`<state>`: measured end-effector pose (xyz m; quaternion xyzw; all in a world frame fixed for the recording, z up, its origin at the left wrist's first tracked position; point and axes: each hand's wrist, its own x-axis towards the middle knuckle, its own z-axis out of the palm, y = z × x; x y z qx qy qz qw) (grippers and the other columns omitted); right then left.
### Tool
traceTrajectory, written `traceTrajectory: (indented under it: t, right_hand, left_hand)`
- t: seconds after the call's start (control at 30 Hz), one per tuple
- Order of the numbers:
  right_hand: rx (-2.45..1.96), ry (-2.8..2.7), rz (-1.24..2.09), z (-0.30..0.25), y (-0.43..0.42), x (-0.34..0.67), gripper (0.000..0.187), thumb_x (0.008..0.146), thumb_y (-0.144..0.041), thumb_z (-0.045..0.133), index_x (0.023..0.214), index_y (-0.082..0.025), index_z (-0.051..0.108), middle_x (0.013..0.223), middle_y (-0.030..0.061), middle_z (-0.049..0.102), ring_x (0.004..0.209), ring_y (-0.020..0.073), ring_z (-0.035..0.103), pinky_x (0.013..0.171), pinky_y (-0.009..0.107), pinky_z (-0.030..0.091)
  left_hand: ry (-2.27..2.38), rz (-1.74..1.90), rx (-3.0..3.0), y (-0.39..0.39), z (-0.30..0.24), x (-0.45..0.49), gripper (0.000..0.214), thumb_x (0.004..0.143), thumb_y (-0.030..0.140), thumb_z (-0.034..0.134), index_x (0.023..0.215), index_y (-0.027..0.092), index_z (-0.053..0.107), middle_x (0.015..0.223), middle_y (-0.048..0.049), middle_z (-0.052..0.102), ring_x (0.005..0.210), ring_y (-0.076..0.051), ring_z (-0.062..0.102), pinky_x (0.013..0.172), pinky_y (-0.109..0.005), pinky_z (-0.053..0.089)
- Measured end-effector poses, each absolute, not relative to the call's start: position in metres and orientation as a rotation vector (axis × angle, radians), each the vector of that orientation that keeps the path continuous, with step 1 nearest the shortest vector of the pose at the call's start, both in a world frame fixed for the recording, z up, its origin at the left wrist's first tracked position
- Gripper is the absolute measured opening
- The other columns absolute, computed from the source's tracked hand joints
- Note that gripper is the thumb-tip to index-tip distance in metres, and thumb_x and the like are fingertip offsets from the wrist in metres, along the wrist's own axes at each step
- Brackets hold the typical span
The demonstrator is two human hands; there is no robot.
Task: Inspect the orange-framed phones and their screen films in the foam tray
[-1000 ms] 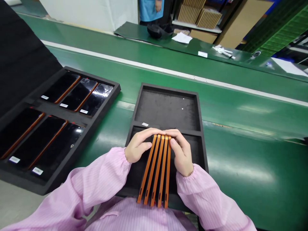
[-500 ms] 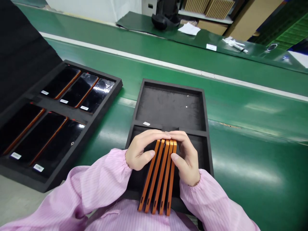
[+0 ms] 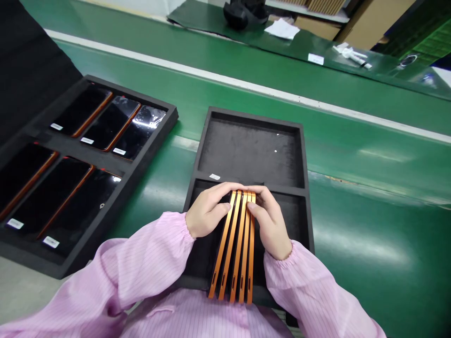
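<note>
Several orange-edged phones (image 3: 237, 253) stand on their long sides in a row, fanned slightly apart at the end near my body. My left hand (image 3: 210, 211) is closed around the far end of the row from the left, thumb on the outermost phone. From the other side my right hand (image 3: 268, 218) grips the same end, its thumb on the right-hand phones. The fingertips of both hands meet over the far ends. Beneath the phones lies a black foam tray (image 3: 252, 152) with two sections; a small white label (image 3: 214, 177) sits on its divider.
To the left, another black foam tray (image 3: 148, 155) holds several phones lying screen up with white labels, its dark lid (image 3: 31, 70) raised. A green work surface (image 3: 369, 230) surrounds the trays. Papers (image 3: 282, 29) and a white tool (image 3: 352, 55) lie on the far ledge.
Both hands and the row of phones have shifted slightly away from my body, and the phones' near ends sit a little higher in view. The camera has tilted a little.
</note>
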<state>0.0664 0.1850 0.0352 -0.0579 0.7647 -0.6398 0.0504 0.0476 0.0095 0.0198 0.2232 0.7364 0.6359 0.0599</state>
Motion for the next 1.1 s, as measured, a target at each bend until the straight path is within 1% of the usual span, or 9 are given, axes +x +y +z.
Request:
traceTrajectory:
  t: [0.1,0.23,0.33,0.5,0.77,0.83,0.93,1.0,1.1]
  right_hand:
    - [-0.24,2.362,-1.905,0.037,0.185,0.067,0.024,0.087,-0.025,0.055,0.111,-0.022,0.054,0.11,0.0048,0.061,0.099,0.0208,0.06,0.091,0.039,0.047]
    - [-0.446,2.355,-1.875,0.04,0.186,0.068,0.043,0.079,-0.022,0.06,0.12,-0.023,0.048,0.119,0.0069,0.054,0.107,0.0232,0.056,0.096,0.042,0.045]
    - [-0.565,2.321,-1.875,0.043,0.188,0.07,0.051,0.076,-0.022,0.061,0.124,-0.024,0.044,0.124,0.0084,0.049,0.112,0.0247,0.053,0.099,0.044,0.044]
    - [-0.638,2.28,-1.856,0.045,0.189,0.073,0.058,0.073,-0.022,0.06,0.128,-0.024,0.041,0.129,0.0099,0.044,0.122,0.0285,0.046,0.105,0.048,0.039]
    - [-0.645,2.277,-1.858,0.048,0.19,0.08,0.065,0.07,-0.022,0.061,0.131,-0.026,0.039,0.133,0.0101,0.039,0.127,0.0311,0.042,0.109,0.051,0.035]
    - [-0.616,2.275,-1.858,0.047,0.19,0.078,0.065,0.071,-0.022,0.062,0.131,-0.026,0.039,0.133,0.0103,0.041,0.126,0.0309,0.043,0.108,0.05,0.037]
    - [-0.473,2.186,-1.903,0.043,0.192,0.074,0.058,0.074,-0.021,0.061,0.128,-0.026,0.042,0.129,0.009,0.047,0.119,0.028,0.05,0.101,0.046,0.044]
    - [-0.321,2.061,-1.972,0.04,0.194,0.071,0.051,0.075,-0.021,0.056,0.124,-0.026,0.046,0.122,0.0069,0.053,0.109,0.0254,0.055,0.093,0.042,0.048]
    - [-0.071,1.945,-2.037,0.035,0.194,0.067,0.042,0.075,-0.021,0.047,0.117,-0.025,0.053,0.108,0.0046,0.06,0.098,0.0237,0.059,0.085,0.04,0.05]
  left_hand:
    - [2.283,1.931,0.765,0.008,0.021,0.048,0.043,0.08,0.023,0.044,0.121,0.017,0.058,0.12,-0.0079,0.065,0.112,-0.024,0.06,0.099,-0.038,0.044]
    - [2.337,1.956,0.877,0.007,0.023,0.05,0.042,0.082,0.028,0.044,0.121,0.02,0.059,0.121,-0.0083,0.066,0.109,-0.025,0.061,0.096,-0.04,0.046]
    - [2.366,1.983,0.944,0.006,0.025,0.051,0.042,0.083,0.031,0.044,0.121,0.02,0.059,0.121,-0.009,0.066,0.11,-0.025,0.061,0.096,-0.042,0.046]
    - [2.395,2.042,1.006,0.006,0.03,0.054,0.041,0.088,0.036,0.042,0.12,0.019,0.061,0.119,-0.01,0.068,0.108,-0.025,0.063,0.096,-0.041,0.047]
    - [2.356,2.115,1.024,0.007,0.034,0.056,0.042,0.089,0.039,0.041,0.117,0.016,0.062,0.115,-0.0103,0.069,0.107,-0.025,0.064,0.096,-0.04,0.047]
    - [2.333,2.086,0.989,0.007,0.032,0.055,0.042,0.089,0.038,0.041,0.118,0.016,0.062,0.117,-0.0099,0.068,0.109,-0.025,0.063,0.097,-0.04,0.046]
    - [2.282,2.025,0.888,0.007,0.026,0.053,0.042,0.087,0.034,0.041,0.122,0.019,0.06,0.122,-0.0084,0.066,0.112,-0.026,0.06,0.099,-0.041,0.044]
    - [2.22,2.012,0.785,0.007,0.023,0.051,0.042,0.085,0.029,0.041,0.122,0.02,0.06,0.124,-0.0069,0.065,0.113,-0.025,0.059,0.1,-0.04,0.043]
    - [2.094,1.989,0.577,0.009,0.022,0.047,0.045,0.082,0.02,0.039,0.12,0.02,0.062,0.125,-0.0046,0.065,0.115,-0.025,0.058,0.102,-0.039,0.042]
